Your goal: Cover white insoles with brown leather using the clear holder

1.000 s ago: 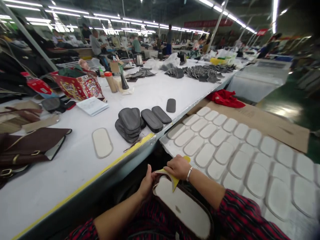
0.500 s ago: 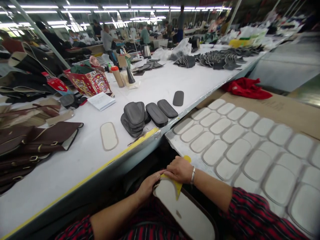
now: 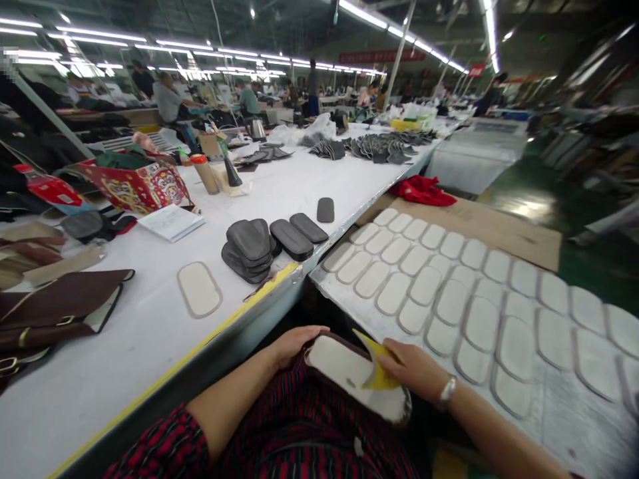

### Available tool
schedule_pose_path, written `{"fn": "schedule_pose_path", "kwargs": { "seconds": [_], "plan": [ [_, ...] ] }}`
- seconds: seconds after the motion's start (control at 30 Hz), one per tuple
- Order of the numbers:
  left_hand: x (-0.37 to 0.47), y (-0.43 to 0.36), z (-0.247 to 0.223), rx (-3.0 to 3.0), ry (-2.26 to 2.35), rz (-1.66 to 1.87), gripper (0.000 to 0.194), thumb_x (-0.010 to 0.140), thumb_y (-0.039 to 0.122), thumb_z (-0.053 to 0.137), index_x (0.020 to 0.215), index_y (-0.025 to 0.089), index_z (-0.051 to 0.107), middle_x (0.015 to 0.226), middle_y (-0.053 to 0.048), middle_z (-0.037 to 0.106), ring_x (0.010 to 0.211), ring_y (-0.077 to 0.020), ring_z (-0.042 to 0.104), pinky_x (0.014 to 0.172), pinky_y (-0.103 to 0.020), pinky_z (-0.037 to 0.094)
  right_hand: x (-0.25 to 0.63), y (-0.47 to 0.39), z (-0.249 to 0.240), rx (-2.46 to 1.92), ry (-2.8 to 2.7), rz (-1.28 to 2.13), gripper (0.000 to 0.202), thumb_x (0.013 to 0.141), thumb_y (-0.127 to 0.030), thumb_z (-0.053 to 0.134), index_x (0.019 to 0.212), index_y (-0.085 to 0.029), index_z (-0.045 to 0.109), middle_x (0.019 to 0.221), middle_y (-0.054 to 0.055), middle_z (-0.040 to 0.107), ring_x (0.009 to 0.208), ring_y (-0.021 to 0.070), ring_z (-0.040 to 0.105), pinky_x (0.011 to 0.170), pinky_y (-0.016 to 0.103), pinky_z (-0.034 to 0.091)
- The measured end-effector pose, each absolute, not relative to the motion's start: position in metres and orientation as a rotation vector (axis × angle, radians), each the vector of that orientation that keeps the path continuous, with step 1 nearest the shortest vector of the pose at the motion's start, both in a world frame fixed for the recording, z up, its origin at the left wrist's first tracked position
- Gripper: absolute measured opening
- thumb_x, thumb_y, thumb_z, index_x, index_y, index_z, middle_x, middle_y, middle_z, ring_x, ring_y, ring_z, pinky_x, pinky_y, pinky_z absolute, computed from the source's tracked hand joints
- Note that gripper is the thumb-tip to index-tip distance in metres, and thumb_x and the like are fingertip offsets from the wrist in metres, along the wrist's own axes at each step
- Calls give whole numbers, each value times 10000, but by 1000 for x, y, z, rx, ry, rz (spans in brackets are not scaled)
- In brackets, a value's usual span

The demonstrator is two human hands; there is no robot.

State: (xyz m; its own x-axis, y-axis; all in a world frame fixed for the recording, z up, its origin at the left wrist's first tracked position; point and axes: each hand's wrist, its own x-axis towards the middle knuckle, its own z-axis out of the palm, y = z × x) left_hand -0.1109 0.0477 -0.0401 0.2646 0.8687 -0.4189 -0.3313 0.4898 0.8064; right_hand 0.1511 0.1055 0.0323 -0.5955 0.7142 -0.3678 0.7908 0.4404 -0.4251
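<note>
"Yellow and curved, the flexible sheet (image 3: pixel 380 379) stands over the dark-edged cream oval panel (image 3: pixel 333 358). How do we have it?"

"Our right hand (image 3: pixel 417 367) is nearly closed, thumb and fingers pinching the sheet's outer side. Our left hand (image 3: pixel 294 344) lies fairly flat at the panel's left end, fingers together along the edge; whether it grips from underneath, we can't tell."

"And the panel itself?"

"It rests tilted over our red-and-black striped garment (image 3: pixel 269 419), just short of the white tabletop (image 3: pixel 279 193)."

"What do we see around us?"

"To our right, rows of cream oval pieces (image 3: pixel 480 322), some overlapping, lie on a grey board (image 3: pixel 564 432). Ahead, the tabletop carries one loose cream oval (image 3: pixel 200 289), dark grey oval pieces (image 3: pixel 249 241), partly stacked, and, leftmost, a brown bag (image 3: pixel 64 303). Past the board, we see a crumpled red cloth (image 3: pixel 424 191) by flat cardboard (image 3: pixel 514 233)."
</note>
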Motion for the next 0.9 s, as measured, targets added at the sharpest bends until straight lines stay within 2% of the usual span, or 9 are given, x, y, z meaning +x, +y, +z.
{"fn": "schedule_pose_path", "kwargs": {
  "seconds": [0.07, 0.13, 0.23, 0.33, 0.4, 0.5, 0.57, 0.73, 0.9],
  "plan": [
    [-112, 55, -42, 673, 952, 850, 410, 710, 329, 636, 1072, 141, 601, 1018, -88, 635, 883, -190, 575, 824, -303, 398, 168, 78, 40, 1373, 2446, -1286, 134, 777, -277, 447, 804, -168, 521, 810, 58, 622, 763, 185, 570, 672, 286, 405],
    [-112, 61, -45, 677, 909, 817, 411, 679, 283, 668, 1058, 138, 607, 996, -86, 638, 835, -175, 583, 787, -290, 411, 169, 43, 42, 1420, 2302, -1718, 164, 763, -275, 465, 884, -170, 503, 886, 62, 611, 817, 188, 575, 705, 290, 440],
    [-116, 67, -49, 671, 852, 776, 425, 641, 251, 702, 1036, 125, 614, 974, -100, 639, 798, -178, 594, 764, -301, 422, 140, -7, 33, 1631, 1902, -2158, 232, 774, -347, 446, 938, -185, 437, 843, 55, 600, 652, 187, 612, 522, 287, 480],
    [-121, 64, -53, 674, 818, 792, 443, 641, 276, 711, 1041, 117, 607, 957, -107, 642, 795, -184, 598, 773, -310, 422, 95, -37, 16, 1856, 1557, -2345, 229, 766, -383, 446, 886, -199, 378, 743, 26, 576, 443, 184, 588, 349, 272, 422],
    [-123, 55, -54, 680, 799, 853, 457, 710, 392, 640, 1086, 137, 581, 1006, -102, 629, 860, -190, 588, 812, -312, 412, 65, -44, 4, 2016, 1399, -2424, 214, 769, -373, 445, 856, -202, 351, 685, 11, 562, 413, 190, 584, 332, 269, 415],
    [-122, 35, -57, 607, 687, 1014, 575, 798, 580, 404, 1156, 150, 535, 1116, -110, 584, 1015, -227, 536, 910, -347, 367, 32, -44, -10, 2143, 1259, -2524, 195, 798, -374, 410, 852, -195, 358, 664, 14, 568, 460, 188, 603, 383, 281, 450],
    [-120, 24, -60, 537, 588, 1123, 641, 808, 619, 311, 1188, 144, 512, 1183, -119, 545, 1095, -254, 487, 966, -377, 320, 16, -41, -16, 2130, 1150, -2648, 214, 802, -390, 423, 848, -183, 395, 664, 30, 590, 485, 182, 607, 419, 285, 459],
    [-115, 30, -62, 533, 561, 1231, 636, 806, 621, 313, 1180, 155, 528, 1307, -102, 441, 1208, -264, 372, 1023, -375, 247, -4, -37, -24, 2048, 763, -2955, 309, 735, -444, 555, 834, -163, 477, 677, 47, 633, 539, 182, 619, 469, 272, 452],
    [-116, 58, -55, 668, 619, 977, 668, 806, 634, 277, 1160, 135, 544, 1185, -122, 547, 1072, -260, 497, 962, -389, 312, -9, -37, -28, 1927, 478, -3163, 449, 633, -485, 668, 870, -150, 485, 820, 73, 653, 712, 196, 642, 565, 289, 484]
  ]
}}
